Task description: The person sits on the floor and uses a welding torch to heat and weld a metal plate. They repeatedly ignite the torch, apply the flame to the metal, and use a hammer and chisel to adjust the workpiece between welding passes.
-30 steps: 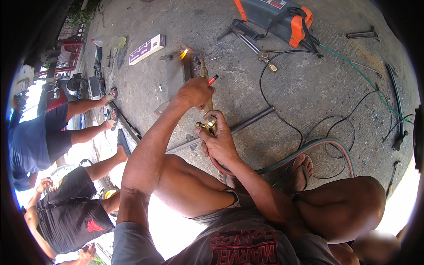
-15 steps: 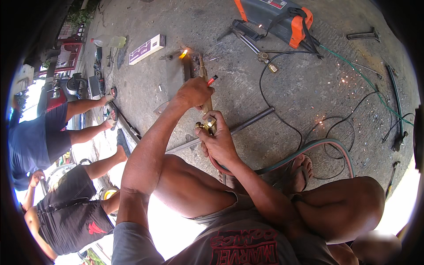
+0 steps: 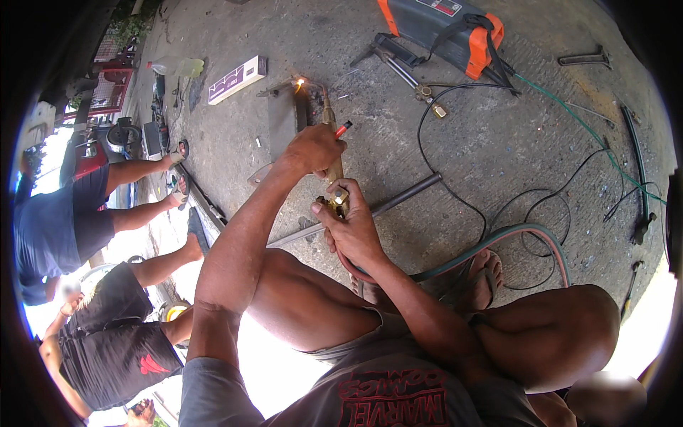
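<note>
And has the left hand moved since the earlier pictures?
No, not noticeably: against the purple-and-white box on the concrete, the left hand gripping the gas torch shows no shift.

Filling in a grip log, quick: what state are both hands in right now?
Left hand: closed around the torch, a red-tipped object sticking out of the fist.
Right hand: closed on the torch's brass valve end.

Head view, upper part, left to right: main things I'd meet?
Plastic bottle → white-and-purple box → small flame → torch → grey-and-orange machine → metal tool on the ground.
</note>
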`<state>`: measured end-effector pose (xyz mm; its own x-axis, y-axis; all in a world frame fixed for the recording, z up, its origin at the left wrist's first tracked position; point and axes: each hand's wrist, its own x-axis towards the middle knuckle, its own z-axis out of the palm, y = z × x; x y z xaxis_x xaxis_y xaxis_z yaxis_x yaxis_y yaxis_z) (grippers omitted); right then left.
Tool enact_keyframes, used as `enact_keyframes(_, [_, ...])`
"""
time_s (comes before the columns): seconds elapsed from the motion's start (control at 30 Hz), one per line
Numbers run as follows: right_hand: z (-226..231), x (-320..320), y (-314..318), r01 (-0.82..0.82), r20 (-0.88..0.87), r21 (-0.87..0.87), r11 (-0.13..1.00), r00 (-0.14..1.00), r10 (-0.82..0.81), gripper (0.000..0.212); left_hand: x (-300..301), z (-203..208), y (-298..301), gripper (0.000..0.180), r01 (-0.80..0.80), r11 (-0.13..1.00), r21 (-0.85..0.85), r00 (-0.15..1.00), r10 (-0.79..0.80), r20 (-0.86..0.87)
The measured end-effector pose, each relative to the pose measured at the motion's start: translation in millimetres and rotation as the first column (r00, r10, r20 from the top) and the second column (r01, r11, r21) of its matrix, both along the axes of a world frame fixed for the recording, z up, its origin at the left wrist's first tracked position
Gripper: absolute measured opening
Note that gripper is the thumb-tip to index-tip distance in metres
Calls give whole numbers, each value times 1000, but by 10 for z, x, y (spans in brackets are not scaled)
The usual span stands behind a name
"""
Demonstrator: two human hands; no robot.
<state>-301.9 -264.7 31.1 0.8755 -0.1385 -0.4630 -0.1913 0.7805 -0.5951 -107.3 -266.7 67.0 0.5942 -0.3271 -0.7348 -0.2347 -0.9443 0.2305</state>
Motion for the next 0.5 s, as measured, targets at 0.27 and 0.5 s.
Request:
enact_keyframes(0.27, [44, -57, -14, -16, 8, 22, 1000, 1000, 16, 47, 82, -95, 116, 45, 129, 991, 24, 992, -129, -3])
enact_keyframes(0.5, [-8, -72, -43, 36, 58, 112, 993, 997, -42, 44, -55, 134, -53, 40, 15, 1000, -6, 1000, -14, 23])
